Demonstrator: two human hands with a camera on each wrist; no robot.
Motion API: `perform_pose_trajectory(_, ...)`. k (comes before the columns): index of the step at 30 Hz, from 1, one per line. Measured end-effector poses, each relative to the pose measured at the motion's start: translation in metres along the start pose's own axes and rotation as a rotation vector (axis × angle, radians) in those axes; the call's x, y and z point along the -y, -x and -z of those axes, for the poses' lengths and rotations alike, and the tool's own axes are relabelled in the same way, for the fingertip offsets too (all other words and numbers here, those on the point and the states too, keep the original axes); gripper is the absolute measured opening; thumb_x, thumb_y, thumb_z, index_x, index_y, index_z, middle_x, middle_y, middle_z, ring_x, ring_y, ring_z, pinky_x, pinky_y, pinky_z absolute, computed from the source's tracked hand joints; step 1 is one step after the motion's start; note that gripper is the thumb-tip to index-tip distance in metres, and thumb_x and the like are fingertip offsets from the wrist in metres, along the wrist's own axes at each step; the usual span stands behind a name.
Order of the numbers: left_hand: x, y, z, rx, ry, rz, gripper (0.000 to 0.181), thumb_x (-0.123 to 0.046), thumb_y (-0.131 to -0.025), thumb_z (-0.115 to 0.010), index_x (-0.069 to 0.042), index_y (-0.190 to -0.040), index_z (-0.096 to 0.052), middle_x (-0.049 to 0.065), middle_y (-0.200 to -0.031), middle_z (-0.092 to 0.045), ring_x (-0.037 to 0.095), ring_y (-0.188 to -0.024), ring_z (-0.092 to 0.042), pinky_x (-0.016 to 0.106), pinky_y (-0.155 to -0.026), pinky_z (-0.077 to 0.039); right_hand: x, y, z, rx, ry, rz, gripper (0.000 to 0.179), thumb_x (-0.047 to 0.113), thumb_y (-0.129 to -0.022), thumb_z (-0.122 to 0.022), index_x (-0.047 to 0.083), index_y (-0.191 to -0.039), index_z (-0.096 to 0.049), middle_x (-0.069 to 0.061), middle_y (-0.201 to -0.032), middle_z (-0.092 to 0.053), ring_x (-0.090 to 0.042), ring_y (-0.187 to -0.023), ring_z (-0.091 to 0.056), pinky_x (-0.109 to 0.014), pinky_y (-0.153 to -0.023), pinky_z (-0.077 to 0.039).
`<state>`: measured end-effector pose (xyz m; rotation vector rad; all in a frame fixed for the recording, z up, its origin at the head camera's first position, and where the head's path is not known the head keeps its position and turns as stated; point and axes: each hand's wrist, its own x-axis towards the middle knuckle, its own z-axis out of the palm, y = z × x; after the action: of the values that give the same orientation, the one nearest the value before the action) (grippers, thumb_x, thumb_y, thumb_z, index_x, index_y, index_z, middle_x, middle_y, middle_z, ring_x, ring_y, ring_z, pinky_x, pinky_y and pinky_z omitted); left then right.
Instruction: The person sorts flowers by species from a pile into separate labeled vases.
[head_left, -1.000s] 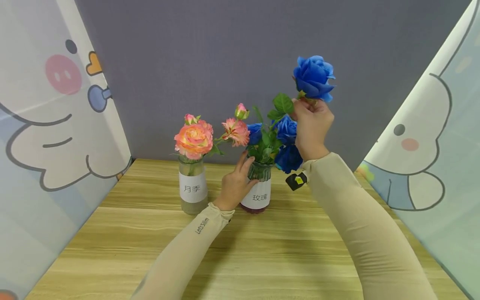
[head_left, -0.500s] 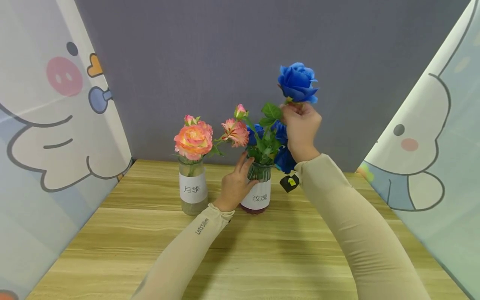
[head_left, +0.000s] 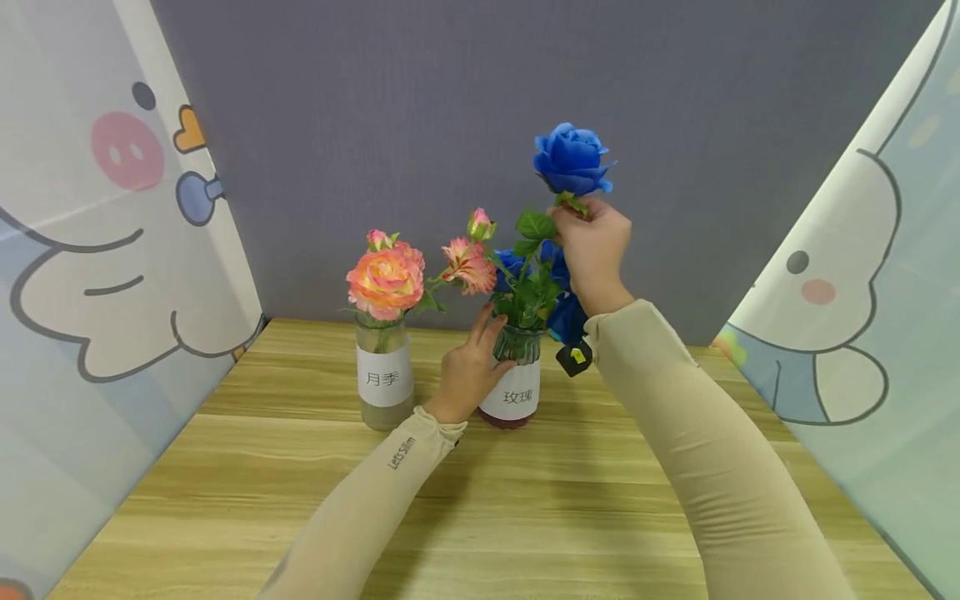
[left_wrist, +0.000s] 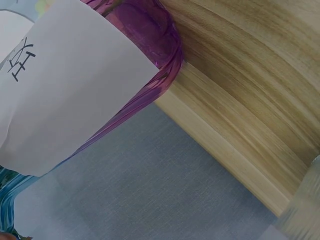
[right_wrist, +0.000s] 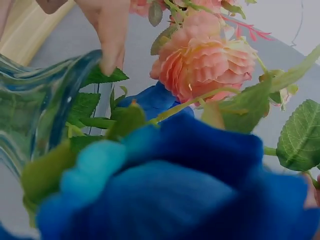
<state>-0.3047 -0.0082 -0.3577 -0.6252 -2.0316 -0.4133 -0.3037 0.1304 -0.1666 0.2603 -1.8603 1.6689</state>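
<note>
In the head view my right hand (head_left: pixel 596 246) pinches the stem of a blue rose (head_left: pixel 572 158) just below its bloom, high over the right-hand vase. Its leafy stem runs down toward the vase mouth. My left hand (head_left: pixel 468 375) holds that glass vase (head_left: pixel 517 342) at the neck, thumb across the front and fingers by the rim. A white paper label (left_wrist: pixel 75 95) wraps the vase, which has a purple base (left_wrist: pixel 145 35). Other blue roses (head_left: pixel 566 317) stand in it among green leaves. A blurred blue bloom (right_wrist: pixel 170 195) fills the lower right wrist view.
Left of it stands a second labelled glass vase (head_left: pixel 385 408) with an orange-pink flower (head_left: pixel 386 282); a pink side bloom (head_left: pixel 471 265) leans toward the blue roses. Both stand on a wood-grain table (head_left: pixel 480 517). A grey panel (head_left: pixel 375 108) rises behind, with cartoon-printed panels at both sides.
My right hand has moved left with the blue rose, bringing it from right of the vase to nearly above it. The left hand and both vases have stayed in place.
</note>
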Motion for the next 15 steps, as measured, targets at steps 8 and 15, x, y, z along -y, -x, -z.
perform_pose_trajectory(8, 0.0007, 0.0003, -0.0002, -0.012, -0.004, -0.006, 0.078, -0.031, -0.068, -0.087, -0.006, -0.129, -0.045, 0.021, -0.137, -0.049, 0.006, -0.036, -0.029, 0.022, -0.037, -0.030, -0.0115, 0.0037, -0.0060, -0.056, 0.166, 0.234, 0.019, 0.002, -0.085, -0.068, -0.005, -0.102, -0.072, -0.017, -0.094, -0.072, -0.016, -0.081, -0.068, -0.022, -0.069, -0.051)
perform_pose_trajectory(15, 0.0025, 0.0005, -0.0023, -0.018, -0.032, -0.019, 0.080, -0.034, -0.067, -0.088, -0.006, -0.130, -0.046, 0.021, -0.136, -0.050, 0.000, -0.041, -0.016, 0.021, -0.036, -0.028, -0.0034, -0.0006, 0.0032, -0.054, 0.013, 0.200, 0.012, -0.001, -0.086, -0.067, -0.008, -0.095, -0.071, 0.000, -0.066, -0.062, -0.007, -0.053, -0.053, -0.021, -0.057, -0.045)
